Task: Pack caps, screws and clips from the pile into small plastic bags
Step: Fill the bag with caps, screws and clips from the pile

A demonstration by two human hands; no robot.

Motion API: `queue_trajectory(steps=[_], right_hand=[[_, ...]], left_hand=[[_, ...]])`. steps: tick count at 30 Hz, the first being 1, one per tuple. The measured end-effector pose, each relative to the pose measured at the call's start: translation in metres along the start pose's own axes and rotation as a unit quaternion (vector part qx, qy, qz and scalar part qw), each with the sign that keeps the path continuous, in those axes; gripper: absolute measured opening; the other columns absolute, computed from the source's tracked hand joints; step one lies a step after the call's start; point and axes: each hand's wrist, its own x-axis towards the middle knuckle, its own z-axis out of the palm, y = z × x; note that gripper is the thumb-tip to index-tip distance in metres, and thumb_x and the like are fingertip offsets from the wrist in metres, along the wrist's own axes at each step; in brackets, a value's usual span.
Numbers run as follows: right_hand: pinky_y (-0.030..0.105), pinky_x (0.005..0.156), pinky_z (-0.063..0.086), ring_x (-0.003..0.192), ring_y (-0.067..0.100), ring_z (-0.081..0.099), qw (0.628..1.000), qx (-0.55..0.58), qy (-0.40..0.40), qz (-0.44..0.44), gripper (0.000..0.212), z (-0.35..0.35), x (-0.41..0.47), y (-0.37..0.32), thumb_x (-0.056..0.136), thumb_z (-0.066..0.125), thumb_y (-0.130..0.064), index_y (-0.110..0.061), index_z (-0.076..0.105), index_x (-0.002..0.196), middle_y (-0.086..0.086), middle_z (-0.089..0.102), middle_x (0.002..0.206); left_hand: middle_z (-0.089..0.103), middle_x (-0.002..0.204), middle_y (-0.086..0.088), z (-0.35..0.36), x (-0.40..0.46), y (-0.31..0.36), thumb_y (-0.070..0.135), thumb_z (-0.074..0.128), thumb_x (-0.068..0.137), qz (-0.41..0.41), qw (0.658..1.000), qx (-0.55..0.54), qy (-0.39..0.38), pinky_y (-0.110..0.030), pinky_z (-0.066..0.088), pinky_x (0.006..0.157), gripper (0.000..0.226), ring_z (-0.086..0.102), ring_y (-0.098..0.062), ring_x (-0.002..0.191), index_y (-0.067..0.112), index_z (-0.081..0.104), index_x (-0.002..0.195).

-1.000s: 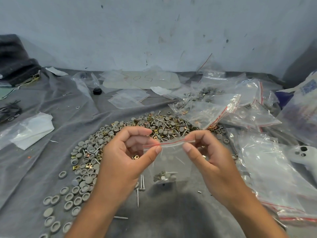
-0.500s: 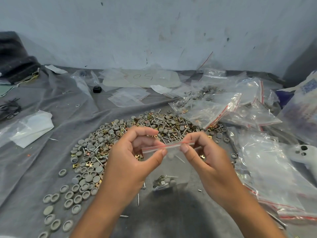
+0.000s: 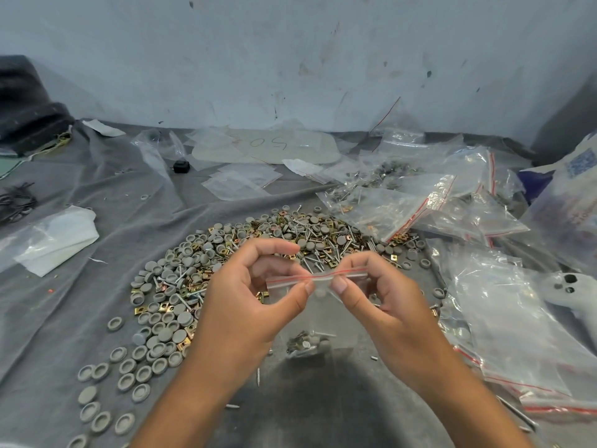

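A small clear plastic bag (image 3: 318, 313) with a red-lined zip strip hangs between my hands above the grey cloth. My left hand (image 3: 255, 295) pinches the strip near its middle with thumb and forefinger. My right hand (image 3: 374, 292) pinches it right beside, thumbs almost touching. A few caps and screws (image 3: 305, 342) lie in the bag's bottom. Behind the hands spreads the pile (image 3: 245, 253) of grey round caps, brass clips and screws. More loose caps (image 3: 129, 370) trail toward the lower left.
Several filled and empty plastic bags (image 3: 429, 205) crowd the right side, with larger bags (image 3: 504, 324) at the near right. A white handheld controller (image 3: 568, 295) lies on them. Empty small bags (image 3: 239, 182) and a black cap (image 3: 181, 165) sit at the back. Folded white plastic (image 3: 55, 240) lies left.
My hands have drawn closer together along the zip strip, the two thumbs now nearly meeting at its middle. The bag stays hanging in the same place.
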Motion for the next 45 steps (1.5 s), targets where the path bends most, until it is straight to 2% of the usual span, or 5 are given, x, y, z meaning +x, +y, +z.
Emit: queue_trajectory(steps=[12, 19, 27, 39, 45], right_hand=[[0.015, 0.061, 0.041, 0.068, 0.002, 0.052, 1.0, -0.005, 0.002, -0.015, 0.008, 0.0018, 0.0001, -0.0026, 0.091, 0.067, -0.043, -0.037, 0.07, 0.094, -0.019, 0.066, 0.081], [0.047, 0.066, 0.046, 0.074, 0.032, 0.055, 1.0, 0.027, -0.007, 0.005, 0.009, 0.0025, 0.0002, -0.0015, 0.09, 0.068, -0.044, -0.036, 0.07, 0.092, -0.002, 0.067, 0.08], [0.052, 0.072, 0.053, 0.078, 0.031, 0.064, 0.999, 0.034, -0.011, 0.011, 0.022, 0.0035, 0.0011, -0.0008, 0.086, 0.067, -0.056, -0.038, 0.07, 0.097, -0.008, 0.073, 0.089], [0.037, 0.066, 0.047, 0.075, 0.036, 0.056, 0.996, 0.082, -0.002, 0.032, 0.014, -0.0009, 0.0043, 0.0014, 0.09, 0.068, -0.045, -0.033, 0.071, 0.097, -0.006, 0.073, 0.082], [0.016, 0.066, 0.05, 0.076, 0.009, 0.065, 0.993, 0.107, -0.003, 0.048, 0.015, -0.0039, 0.0045, 0.001, 0.088, 0.07, -0.043, -0.032, 0.072, 0.098, -0.005, 0.076, 0.085]], left_hand=[[0.075, 0.093, -0.001, -0.0028, 0.0011, -0.0028, 0.036, 0.081, 0.071, -0.022, 0.998, -0.05, -0.038, -0.026, 0.057, 0.074, 0.033, 0.073, -0.016, 0.087, 0.036, 0.063, 0.099], [0.076, 0.095, 0.0, -0.0018, -0.0002, -0.0029, 0.037, 0.083, 0.071, -0.034, 0.997, -0.05, -0.047, -0.025, 0.058, 0.077, 0.037, 0.074, -0.017, 0.092, 0.036, 0.063, 0.102], [0.077, 0.09, -0.005, 0.0, -0.0001, -0.0008, 0.024, 0.084, 0.072, -0.055, 0.995, -0.071, -0.035, -0.023, 0.057, 0.066, 0.035, 0.075, -0.02, 0.084, 0.037, 0.064, 0.098], [0.079, 0.092, -0.001, -0.0048, 0.0034, -0.0053, 0.035, 0.087, 0.068, -0.045, 0.998, -0.045, -0.002, -0.037, 0.056, 0.076, 0.034, 0.076, -0.018, 0.085, 0.037, 0.061, 0.09], [0.078, 0.087, -0.007, -0.006, 0.0038, -0.0064, 0.031, 0.09, 0.066, -0.051, 0.997, -0.048, 0.01, -0.038, 0.059, 0.073, 0.042, 0.074, -0.027, 0.08, 0.03, 0.051, 0.083]])
